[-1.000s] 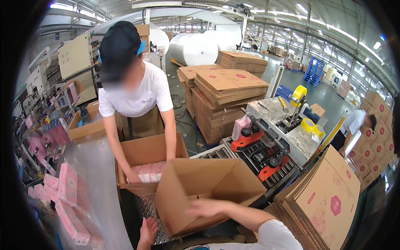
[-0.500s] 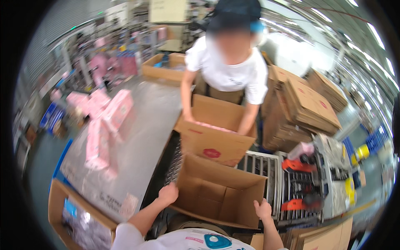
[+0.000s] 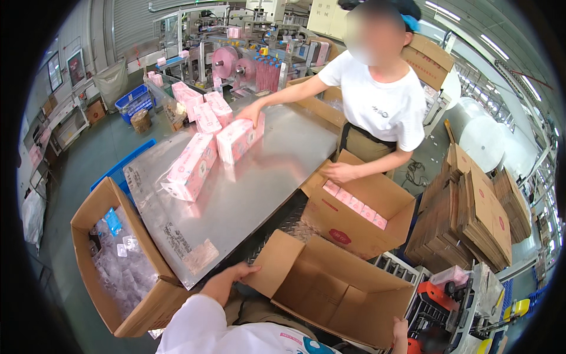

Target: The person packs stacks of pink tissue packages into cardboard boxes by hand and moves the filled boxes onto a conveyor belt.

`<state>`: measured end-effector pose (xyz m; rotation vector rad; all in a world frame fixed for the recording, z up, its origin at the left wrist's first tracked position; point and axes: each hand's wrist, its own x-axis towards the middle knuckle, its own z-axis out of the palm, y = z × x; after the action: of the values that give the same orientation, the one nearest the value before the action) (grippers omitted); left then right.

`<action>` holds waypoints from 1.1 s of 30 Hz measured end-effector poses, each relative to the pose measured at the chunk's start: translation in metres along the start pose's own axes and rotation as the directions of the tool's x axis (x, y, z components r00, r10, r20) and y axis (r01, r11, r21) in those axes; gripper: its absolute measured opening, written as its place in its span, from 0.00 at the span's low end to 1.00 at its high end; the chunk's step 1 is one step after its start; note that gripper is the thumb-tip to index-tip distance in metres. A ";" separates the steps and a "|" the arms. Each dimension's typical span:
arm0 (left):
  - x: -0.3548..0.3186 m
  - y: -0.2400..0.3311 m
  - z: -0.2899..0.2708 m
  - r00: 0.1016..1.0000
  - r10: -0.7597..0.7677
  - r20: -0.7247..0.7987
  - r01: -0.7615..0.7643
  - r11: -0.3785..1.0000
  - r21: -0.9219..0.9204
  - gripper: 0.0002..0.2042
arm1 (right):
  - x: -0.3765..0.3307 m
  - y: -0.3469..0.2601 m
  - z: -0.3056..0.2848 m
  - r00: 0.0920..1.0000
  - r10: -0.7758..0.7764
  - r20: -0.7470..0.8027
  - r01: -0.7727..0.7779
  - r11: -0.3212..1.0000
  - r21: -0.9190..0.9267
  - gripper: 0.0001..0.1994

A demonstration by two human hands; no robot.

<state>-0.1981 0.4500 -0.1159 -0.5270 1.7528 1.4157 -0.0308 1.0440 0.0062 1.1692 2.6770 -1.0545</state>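
Note:
An open cardboard box (image 3: 330, 295) with nothing inside stands in front of me, its left flap folded outward. My left hand (image 3: 239, 273) is closed on the edge of that flap. At the box's right end my right hand (image 3: 400, 329) grips the wall's edge, partly hidden by the cardboard. Just beyond stands a second open box (image 3: 330, 221) holding a row of pink-and-white packs (image 3: 356, 203). A co-worker's one hand rests at that box's flap; the other is on a pink pack (image 3: 236, 141) on the metal table (image 3: 265, 189).
More pink packs (image 3: 191, 165) lie on the table. A carton of clear plastic wrap (image 3: 124, 271) stands at my left. Flattened cartons (image 3: 471, 218) are stacked at the right, near a roller conveyor (image 3: 398, 268) with a red-and-black machine (image 3: 436, 298).
My view has swung left. The left flap of my box now sticks outward beside my left hand. The co-worker has taken one hand out of the far box and reached to a pack on the table.

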 end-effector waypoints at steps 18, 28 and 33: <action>-0.104 -0.057 -0.014 0.990 0.011 -0.138 -0.130 0.428 -0.894 0.27 | -0.039 -0.116 0.129 0.959 -0.083 0.272 0.032 0.982 0.185 0.23; -0.156 0.014 -0.102 0.339 0.497 -0.799 -0.448 0.832 0.327 0.18 | -0.038 -0.103 0.138 0.961 -0.128 0.247 -0.016 0.862 0.507 0.18; -0.124 -0.015 -0.101 0.227 0.506 -0.832 0.327 0.765 0.555 0.31 | -0.039 -0.105 0.139 0.955 -0.167 0.246 -0.013 0.803 0.596 0.16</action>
<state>-0.1462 0.3299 -0.0219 -1.0639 3.1823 0.1990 -0.1038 0.8849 -0.0300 0.8566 2.2348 -2.0030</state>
